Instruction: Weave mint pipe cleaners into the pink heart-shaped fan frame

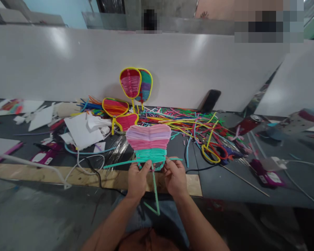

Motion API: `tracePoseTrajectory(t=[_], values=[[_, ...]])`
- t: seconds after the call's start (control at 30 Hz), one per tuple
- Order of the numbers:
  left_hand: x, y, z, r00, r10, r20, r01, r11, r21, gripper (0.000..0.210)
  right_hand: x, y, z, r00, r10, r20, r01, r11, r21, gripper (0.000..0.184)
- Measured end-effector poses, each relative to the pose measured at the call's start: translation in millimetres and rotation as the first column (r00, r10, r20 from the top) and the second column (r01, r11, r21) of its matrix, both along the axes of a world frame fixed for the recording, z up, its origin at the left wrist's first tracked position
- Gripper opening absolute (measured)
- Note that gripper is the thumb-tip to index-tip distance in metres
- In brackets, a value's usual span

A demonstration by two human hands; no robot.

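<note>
A fan-shaped pipe-cleaner piece point(149, 141) stands above the table's front edge, striped lilac, pink and teal from top to bottom. My left hand point(137, 177) grips its lower left, the thumb pressed on the teal rows. At the lower right, the fingers of my right hand point(175, 174) are pinched together at the rim and a teal pipe cleaner. One long teal pipe-cleaner end point(117, 163) juts out to the left, and a shorter one shows at the right. A light green stem point(156, 195) hangs between my hands, bent at the bottom.
Finished yellow-edged fans point(131, 82) lean on the white partition point(81, 62). Loose pipe cleaners point(172, 120) are heaped behind my hands. Scissors point(219, 150), a phone point(210, 101), a can point(248, 123) and cables lie right. White paper point(82, 130) is left. People sit beyond the partition.
</note>
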State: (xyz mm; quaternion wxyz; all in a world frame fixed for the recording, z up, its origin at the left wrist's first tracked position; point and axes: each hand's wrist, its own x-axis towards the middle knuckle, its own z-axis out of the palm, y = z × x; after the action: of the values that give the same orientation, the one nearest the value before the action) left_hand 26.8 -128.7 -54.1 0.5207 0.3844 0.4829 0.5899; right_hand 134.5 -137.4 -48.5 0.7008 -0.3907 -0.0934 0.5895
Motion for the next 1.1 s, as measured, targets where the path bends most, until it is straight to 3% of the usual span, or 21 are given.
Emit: tracePoseTrajectory(t=[0.27, 0.43, 0.6, 0.77, 0.9, 1.1], values=[[3, -1, 1.3, 0.992, 0.038, 0.117, -0.035, 0.999, -0.032, 0.026, 8, -4, 8.3, 0.966, 0.163, -0.2, -0.177, 0.983, -0.056, 0.023], [-1, -1, 0.0, 0.997, 0.066, 0.037, -0.065, 0.997, -0.029, 0.022, 9, -6, 10.3, 0.987, 0.14, -0.075, -0.139, 0.99, 0.028, 0.021], [-1, -2, -1.2, 0.997, 0.074, -0.006, -0.074, 0.997, -0.021, 0.022, 12, -4, 9.3, 0.975, 0.192, -0.108, -0.196, 0.98, -0.03, 0.022], [1, -2, 3.4, 0.999, 0.014, 0.032, -0.013, 1.0, -0.017, 0.024, 14, -4, 8.4, 0.932, 0.316, -0.176, -0.328, 0.944, -0.04, 0.02], [0, -1, 8.5, 0.993, -0.068, 0.095, 0.065, 0.997, 0.037, 0.02, 16, -6, 7.4, 0.878, 0.431, -0.21, -0.431, 0.901, 0.047, 0.025], [-3, 0, 10.0, 0.986, -0.129, 0.105, 0.129, 0.992, 0.012, 0.019, 19, -6, 8.9, 0.809, 0.552, -0.202, -0.53, 0.834, 0.155, 0.033]])
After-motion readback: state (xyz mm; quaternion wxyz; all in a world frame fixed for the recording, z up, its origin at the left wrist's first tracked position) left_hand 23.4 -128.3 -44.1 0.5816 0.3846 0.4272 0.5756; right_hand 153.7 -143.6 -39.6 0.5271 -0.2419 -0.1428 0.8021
